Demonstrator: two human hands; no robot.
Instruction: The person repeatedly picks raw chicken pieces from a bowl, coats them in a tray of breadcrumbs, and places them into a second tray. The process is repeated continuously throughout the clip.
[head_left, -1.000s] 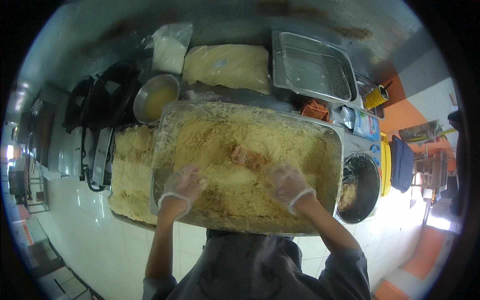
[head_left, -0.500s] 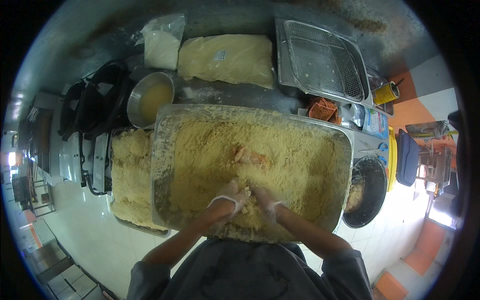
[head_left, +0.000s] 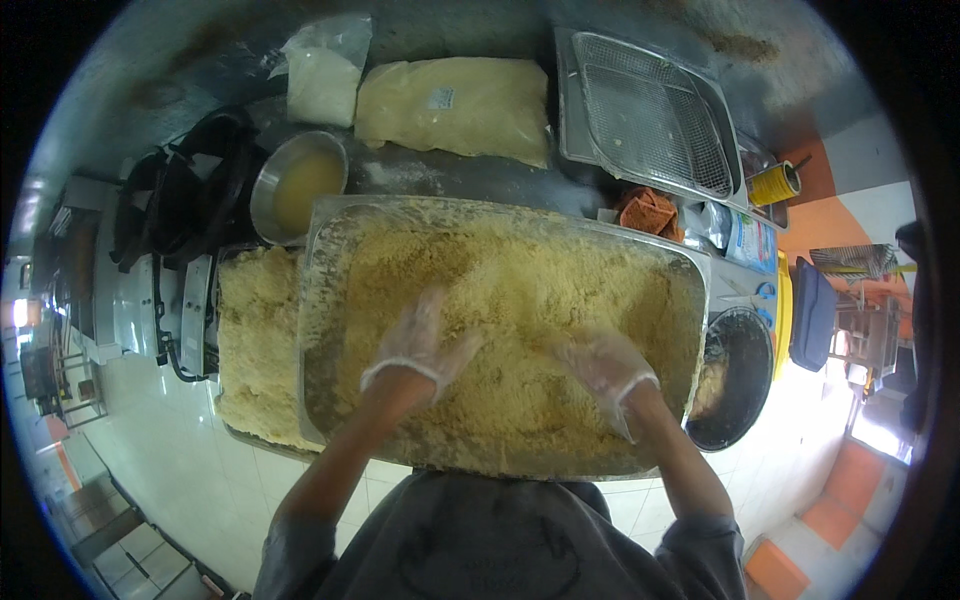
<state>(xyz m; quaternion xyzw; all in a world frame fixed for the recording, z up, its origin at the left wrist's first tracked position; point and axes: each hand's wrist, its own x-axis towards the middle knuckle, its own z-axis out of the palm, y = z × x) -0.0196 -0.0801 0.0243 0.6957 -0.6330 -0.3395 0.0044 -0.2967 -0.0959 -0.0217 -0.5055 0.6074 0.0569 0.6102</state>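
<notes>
A large metal tray [head_left: 322, 385] in front of me holds a deep layer of pale yellow breading flour [head_left: 510, 400]. Over its left half is my left hand [head_left: 422, 345] in a clear plastic glove, fingers spread and nothing in them. My right hand [head_left: 605, 368], gloved the same way, hovers over the right half with its fingers apart, slightly smeared by motion. Between the hands the flour is heaped, and no piece of meat shows on its surface. A fine haze of flour blurs the middle of the tray.
Left stands a second flour-filled tray [head_left: 262, 340], with a metal bowl of yellowish liquid [head_left: 308, 190] behind it. A big flour bag [head_left: 455, 105], a small clear bag [head_left: 325, 75] and a wire basket [head_left: 655, 115] line the back. Right are a black tub [head_left: 745, 400] and blue-handled scissors [head_left: 765, 290].
My hands have come apart from the middle of the tray, left hand leftward and forward, right hand rightward. The raw meat piece seen earlier in the flour is no longer visible.
</notes>
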